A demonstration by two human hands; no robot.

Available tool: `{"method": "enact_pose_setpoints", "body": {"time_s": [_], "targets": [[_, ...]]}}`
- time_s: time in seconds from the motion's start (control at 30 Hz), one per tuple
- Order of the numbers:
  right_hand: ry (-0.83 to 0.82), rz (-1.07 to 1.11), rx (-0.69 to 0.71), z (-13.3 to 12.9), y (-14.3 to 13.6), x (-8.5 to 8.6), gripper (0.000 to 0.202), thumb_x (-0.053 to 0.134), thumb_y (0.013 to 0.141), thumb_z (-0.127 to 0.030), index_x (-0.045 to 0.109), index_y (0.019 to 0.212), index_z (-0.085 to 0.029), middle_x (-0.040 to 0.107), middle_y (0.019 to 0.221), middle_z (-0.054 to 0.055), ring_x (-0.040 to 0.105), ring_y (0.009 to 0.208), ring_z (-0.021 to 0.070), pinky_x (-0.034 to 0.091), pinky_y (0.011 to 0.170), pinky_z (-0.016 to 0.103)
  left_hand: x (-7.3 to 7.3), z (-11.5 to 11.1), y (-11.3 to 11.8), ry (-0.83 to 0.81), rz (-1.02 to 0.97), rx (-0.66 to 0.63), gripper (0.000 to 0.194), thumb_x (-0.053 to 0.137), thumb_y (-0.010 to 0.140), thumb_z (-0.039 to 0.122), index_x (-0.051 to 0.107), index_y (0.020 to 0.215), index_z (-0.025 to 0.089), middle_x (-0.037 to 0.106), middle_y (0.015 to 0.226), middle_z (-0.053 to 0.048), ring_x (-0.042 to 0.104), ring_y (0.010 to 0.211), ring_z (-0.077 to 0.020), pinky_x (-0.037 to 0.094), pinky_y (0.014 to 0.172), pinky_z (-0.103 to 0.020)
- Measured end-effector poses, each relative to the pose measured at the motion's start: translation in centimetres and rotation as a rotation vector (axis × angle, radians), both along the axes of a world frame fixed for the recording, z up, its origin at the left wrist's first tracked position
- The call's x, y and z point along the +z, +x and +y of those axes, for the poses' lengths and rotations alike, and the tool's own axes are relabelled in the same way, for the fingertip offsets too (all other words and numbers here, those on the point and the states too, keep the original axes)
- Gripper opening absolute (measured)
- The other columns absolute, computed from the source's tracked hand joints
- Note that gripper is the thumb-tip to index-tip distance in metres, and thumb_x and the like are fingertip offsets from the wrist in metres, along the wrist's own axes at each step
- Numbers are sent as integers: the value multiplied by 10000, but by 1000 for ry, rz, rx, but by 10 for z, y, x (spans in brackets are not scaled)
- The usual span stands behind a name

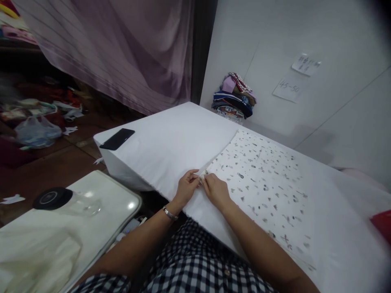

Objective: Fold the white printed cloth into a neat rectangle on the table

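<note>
A white cloth with a small dark print (262,175) lies spread over the white-covered table (171,130). At its near left corner, my left hand (187,188) and my right hand (217,190) almost meet. Both hands have their fingers closed in a pinch around a small bunched bit of that cloth. The exact hold of each fingertip is partly hidden. A metal bracelet (170,214) circles my left wrist.
A black phone (117,139) lies on the table's far left corner. Folded clothes (233,97) are stacked against the wall. At lower left, a clear bottle with a black lid (53,198) lies on a cream-coloured surface (113,191). A plastic bag (38,131) rests on the floor.
</note>
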State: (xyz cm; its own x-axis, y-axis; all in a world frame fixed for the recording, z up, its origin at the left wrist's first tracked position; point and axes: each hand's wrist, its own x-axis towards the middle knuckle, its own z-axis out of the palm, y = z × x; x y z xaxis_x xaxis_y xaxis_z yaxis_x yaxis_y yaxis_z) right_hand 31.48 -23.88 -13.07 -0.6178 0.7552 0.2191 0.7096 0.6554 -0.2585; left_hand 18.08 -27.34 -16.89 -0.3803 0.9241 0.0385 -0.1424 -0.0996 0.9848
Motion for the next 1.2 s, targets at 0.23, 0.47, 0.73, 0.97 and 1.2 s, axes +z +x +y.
{"method": "enact_pose_setpoints", "body": {"time_s": [0.23, 0.47, 0.73, 0.97, 1.2], "targets": [[-4, -131, -9, -2, -4, 2, 255, 359, 990, -322, 584, 1026, -207, 625, 1019, 73, 601, 831, 167, 400, 626, 245, -2, 0, -2, 23, -23, 30, 314, 618, 732, 324, 587, 999, 162, 613, 652, 36, 588, 571, -115, 494, 586, -256], [3, -145, -23, -3, -5, -1, 266, 357, 988, -335, 588, 1011, -204, 630, 1010, 65, 596, 808, 163, 390, 615, 248, -2, 0, -1, 16, -24, 45, 306, 620, 754, 393, 600, 959, 166, 611, 646, 31, 580, 566, -118, 500, 595, -269], [-86, 31, -38, -2, -3, -1, 222, 436, 958, -344, 602, 1010, -206, 638, 981, 43, 598, 813, 151, 402, 662, 247, -1, 0, -1, 14, -10, 13, 322, 653, 717, 387, 589, 960, 184, 629, 681, 24, 596, 605, -129, 510, 627, -285], [-217, 224, -63, 3, -1, -8, 246, 453, 942, -367, 632, 937, -199, 647, 852, 19, 569, 716, 131, 398, 656, 240, -2, 1, -2, 9, 7, 4, 350, 641, 727, 427, 592, 968, 179, 622, 671, 23, 584, 595, -127, 492, 610, -281], [-206, 237, -65, 3, -1, -10, 213, 466, 932, -331, 631, 938, -196, 650, 886, 28, 573, 755, 139, 403, 687, 246, -3, 1, 0, 8, -41, -5, 419, 698, 685, 417, 570, 1005, 179, 614, 714, 26, 586, 626, -120, 500, 621, -275]]}}
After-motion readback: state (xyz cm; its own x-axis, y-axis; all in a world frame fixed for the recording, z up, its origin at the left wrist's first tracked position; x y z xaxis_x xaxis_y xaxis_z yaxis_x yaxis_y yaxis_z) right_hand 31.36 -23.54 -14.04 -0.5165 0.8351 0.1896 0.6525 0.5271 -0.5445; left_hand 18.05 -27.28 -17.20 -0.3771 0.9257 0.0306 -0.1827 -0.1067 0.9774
